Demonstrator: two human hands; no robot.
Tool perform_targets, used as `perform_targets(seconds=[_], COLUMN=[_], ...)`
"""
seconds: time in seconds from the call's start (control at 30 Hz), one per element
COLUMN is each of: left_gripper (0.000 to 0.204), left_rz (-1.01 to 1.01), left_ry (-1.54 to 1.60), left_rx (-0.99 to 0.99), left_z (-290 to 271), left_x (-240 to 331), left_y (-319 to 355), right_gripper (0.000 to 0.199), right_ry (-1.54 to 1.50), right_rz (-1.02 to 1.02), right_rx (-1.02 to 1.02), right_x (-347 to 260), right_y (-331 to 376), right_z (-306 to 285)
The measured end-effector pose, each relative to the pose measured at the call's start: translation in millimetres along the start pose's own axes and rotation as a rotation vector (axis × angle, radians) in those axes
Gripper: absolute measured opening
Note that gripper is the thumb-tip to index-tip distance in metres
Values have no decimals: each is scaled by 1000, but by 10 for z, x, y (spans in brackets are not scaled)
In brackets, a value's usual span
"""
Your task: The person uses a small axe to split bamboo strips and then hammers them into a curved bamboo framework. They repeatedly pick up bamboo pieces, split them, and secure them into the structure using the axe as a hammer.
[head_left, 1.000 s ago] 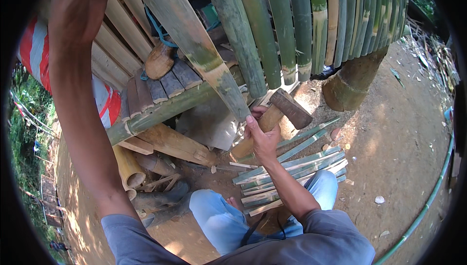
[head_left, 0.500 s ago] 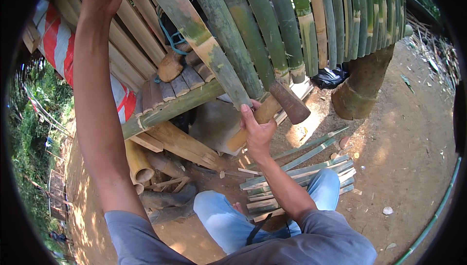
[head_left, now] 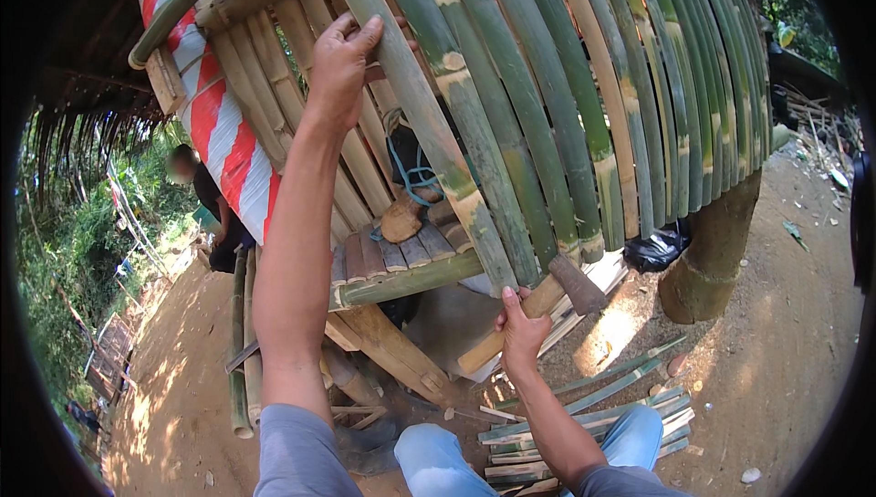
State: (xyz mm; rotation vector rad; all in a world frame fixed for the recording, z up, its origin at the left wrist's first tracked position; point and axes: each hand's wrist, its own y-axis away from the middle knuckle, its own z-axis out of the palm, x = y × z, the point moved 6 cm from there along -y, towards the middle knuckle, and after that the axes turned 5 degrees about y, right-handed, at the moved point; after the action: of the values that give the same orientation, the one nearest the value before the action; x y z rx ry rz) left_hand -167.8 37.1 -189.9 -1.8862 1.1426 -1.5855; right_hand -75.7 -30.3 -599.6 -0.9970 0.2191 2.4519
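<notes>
Two bare hands are at one long bamboo strip (head_left: 436, 143), which slants down at the left end of a row of green slats (head_left: 525, 86). The left hand (head_left: 340, 70) curls its fingers around the strip high up. The right hand (head_left: 526, 333) grips a tool with a dark head (head_left: 577, 288) by its wooden handle (head_left: 480, 353), its thumb at the strip's low end. The strip blocks some of the view behind it, where a brown wood chunk (head_left: 401, 220) lies by a blue cord (head_left: 418, 175). Left of that leans a red-and-white striped pole (head_left: 217, 114), partly hiding a person (head_left: 212, 205). Under the slats, a black plastic bag (head_left: 659, 247) sits beside a fat post (head_left: 701, 273); I cannot see inside.
</notes>
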Motion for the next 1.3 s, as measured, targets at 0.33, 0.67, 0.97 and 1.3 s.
perform_targets(seconds=[0.33,0.67,0.97,1.3], left_gripper=[31,29,24,25], left_rz=[-46,-31,-28,9], left_ry=[55,61,35,35], left_rx=[51,26,64,35], left_z=[-34,-32,-19,-120], left_x=[-81,-97,-99,-190], left_y=[-59,-82,-64,-153], right_gripper=[28,27,28,28], right_ry=[-55,-66,-70,-80], right_rz=[-12,-22,5,69], right_rx=[22,17,6,26], right_x=[73,76,70,130], right_y=[3,-15,-12,-12], right_z=[15,24,14,39])
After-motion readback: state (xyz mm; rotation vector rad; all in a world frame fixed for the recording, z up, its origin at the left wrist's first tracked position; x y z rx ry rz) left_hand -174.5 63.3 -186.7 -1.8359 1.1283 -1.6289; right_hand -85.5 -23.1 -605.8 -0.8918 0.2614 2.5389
